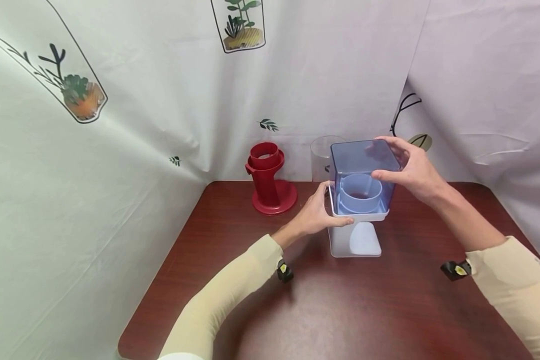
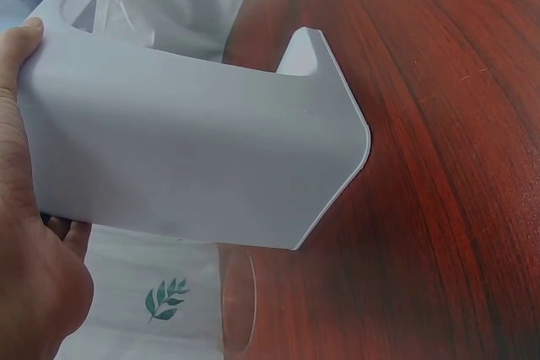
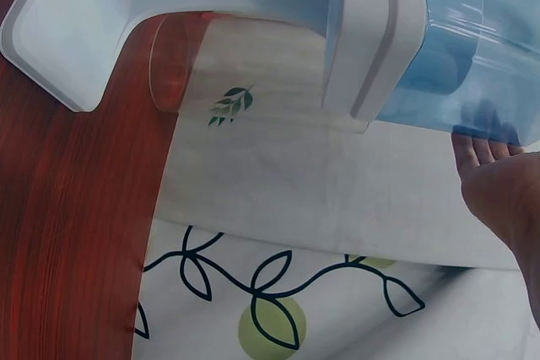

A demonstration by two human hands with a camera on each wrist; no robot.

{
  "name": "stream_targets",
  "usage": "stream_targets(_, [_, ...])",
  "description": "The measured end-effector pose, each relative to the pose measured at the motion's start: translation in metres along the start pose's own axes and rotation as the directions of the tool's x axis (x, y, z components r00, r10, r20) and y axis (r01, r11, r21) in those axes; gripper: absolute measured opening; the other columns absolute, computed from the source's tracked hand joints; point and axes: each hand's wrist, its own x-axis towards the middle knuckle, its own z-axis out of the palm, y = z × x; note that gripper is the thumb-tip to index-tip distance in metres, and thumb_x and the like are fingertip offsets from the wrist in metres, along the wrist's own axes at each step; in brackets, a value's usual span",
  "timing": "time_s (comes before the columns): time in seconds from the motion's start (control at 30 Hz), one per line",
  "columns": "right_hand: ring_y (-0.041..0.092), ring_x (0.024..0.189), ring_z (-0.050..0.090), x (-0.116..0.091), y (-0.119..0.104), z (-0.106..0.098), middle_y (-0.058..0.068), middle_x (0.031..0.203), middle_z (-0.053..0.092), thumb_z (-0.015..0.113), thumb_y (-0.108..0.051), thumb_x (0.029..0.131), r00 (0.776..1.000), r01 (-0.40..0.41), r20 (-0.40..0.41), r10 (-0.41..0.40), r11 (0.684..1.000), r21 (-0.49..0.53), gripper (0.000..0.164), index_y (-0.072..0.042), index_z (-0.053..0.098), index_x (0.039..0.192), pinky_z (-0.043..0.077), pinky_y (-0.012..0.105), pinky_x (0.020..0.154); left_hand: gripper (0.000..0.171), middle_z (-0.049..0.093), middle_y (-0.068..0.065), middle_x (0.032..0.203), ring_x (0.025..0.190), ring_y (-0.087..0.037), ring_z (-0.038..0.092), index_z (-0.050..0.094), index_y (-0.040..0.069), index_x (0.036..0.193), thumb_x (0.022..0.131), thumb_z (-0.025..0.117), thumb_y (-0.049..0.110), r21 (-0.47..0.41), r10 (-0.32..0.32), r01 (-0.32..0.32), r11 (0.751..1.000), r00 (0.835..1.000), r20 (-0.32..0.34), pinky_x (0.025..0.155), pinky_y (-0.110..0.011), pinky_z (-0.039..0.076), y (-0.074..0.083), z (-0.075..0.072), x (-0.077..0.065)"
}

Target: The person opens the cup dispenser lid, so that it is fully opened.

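A white stand [image 1: 355,240] with a broad foot stands on the table, and its square top tray bears a see-through blue box-shaped cover [image 1: 364,157]. Through the cover's wall a pale blue ring [image 1: 361,192] shows inside. My left hand [image 1: 315,215] grips the stand's upper part at its left side, thumb across the front. In the left wrist view that thumb lies along the white stand [image 2: 169,141]. My right hand [image 1: 414,167] holds the blue cover by its upper right edge, thumb in front. Part of the right fingers is hidden behind the cover.
A red stand [image 1: 270,187] with a ring-shaped top stands behind and left of my left hand. A clear cylinder [image 1: 320,157] is behind the white stand. White printed cloth [image 1: 162,90] hangs along the back and sides of the brown table [image 1: 324,310].
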Motion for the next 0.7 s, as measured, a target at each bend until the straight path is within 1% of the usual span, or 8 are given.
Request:
stream_targets(0.07, [0.007,0.122,0.061,0.0005,-0.0002,-0.0008,-0.008,0.134,0.068,0.082,-0.002,0.089,1.000,-0.014,0.006,0.014,1.000,-0.005,0.071,-0.011,0.053,0.152,0.047,0.015,0.096,0.095,0.061,0.001,0.130,0.114,-0.014,0.060,0.039,0.018,0.149,0.075,0.096,0.032,0.000,0.002,-0.002,1.000,1.000,0.000,0.098,-0.035,0.057,0.0000,0.0003,-0.0002])
stream_targets(0.2, [0.007,0.122,0.061,0.0012,-0.0003,-0.0016,-0.009,0.134,0.068,0.082,-0.002,0.089,1.000,-0.025,0.009,0.025,1.000,-0.004,0.071,-0.011,0.052,0.153,0.046,0.015,0.097,0.095,0.060,0.000,0.131,0.116,-0.020,0.060,0.038,0.018,0.150,0.075,0.095,0.032,-0.010,0.004,-0.004,1.000,1.000,0.001,0.101,-0.049,0.057,0.0008,0.0006,-0.0011])
stream_targets(0.27, [0.006,0.122,0.061,0.0009,0.0000,-0.0013,-0.010,0.134,0.068,0.082,-0.002,0.089,1.000,-0.017,0.005,0.017,1.000,-0.005,0.070,-0.011,0.052,0.153,0.046,0.015,0.097,0.095,0.060,0.000,0.131,0.117,-0.021,0.060,0.039,0.018,0.150,0.075,0.095,0.033,-0.004,0.001,-0.001,1.000,1.000,-0.001,0.101,-0.050,0.057,0.0010,0.0006,-0.0012])
stream_targets(0.33, [0.007,0.121,0.061,0.0001,0.0003,-0.0007,-0.010,0.134,0.068,0.081,-0.001,0.089,1.000,-0.002,-0.003,0.002,1.000,0.000,0.070,-0.010,0.053,0.153,0.047,0.015,0.096,0.095,0.061,0.000,0.131,0.116,-0.021,0.060,0.039,0.018,0.150,0.075,0.095,0.033,0.002,0.000,0.000,1.000,1.000,-0.002,0.101,-0.050,0.057,0.0010,0.0007,-0.0008])
stream_targets(0.4, [0.007,0.120,0.061,-0.0013,0.0006,0.0002,-0.010,0.134,0.067,0.081,0.000,0.088,1.000,0.013,-0.014,-0.013,1.000,-0.002,0.070,-0.011,0.053,0.152,0.047,0.015,0.094,0.094,0.062,0.000,0.130,0.115,-0.020,0.061,0.040,0.018,0.149,0.075,0.095,0.034,0.009,0.003,-0.003,1.000,1.000,-0.002,0.099,-0.045,0.058,0.0011,0.0008,-0.0004])
stream_targets(0.5, [0.009,0.119,0.061,-0.0028,0.0002,0.0019,-0.009,0.134,0.066,0.082,0.003,0.087,0.999,0.035,-0.022,-0.035,0.999,0.006,0.072,-0.010,0.054,0.151,0.048,0.015,0.093,0.093,0.063,-0.001,0.130,0.115,-0.021,0.062,0.040,0.018,0.148,0.075,0.096,0.032,0.007,0.013,-0.013,1.000,1.000,-0.002,0.099,-0.042,0.058,0.0008,0.0008,-0.0001])
stream_targets(0.7, [0.010,0.120,0.060,-0.0043,-0.0012,0.0029,-0.007,0.135,0.066,0.083,0.005,0.084,0.998,0.051,-0.022,-0.051,0.999,0.005,0.075,-0.010,0.053,0.151,0.048,0.015,0.093,0.093,0.063,-0.001,0.129,0.114,-0.021,0.063,0.040,0.017,0.148,0.075,0.096,0.031,0.004,0.017,-0.017,1.000,1.000,-0.003,0.098,-0.043,0.058,0.0012,0.0018,0.0003])
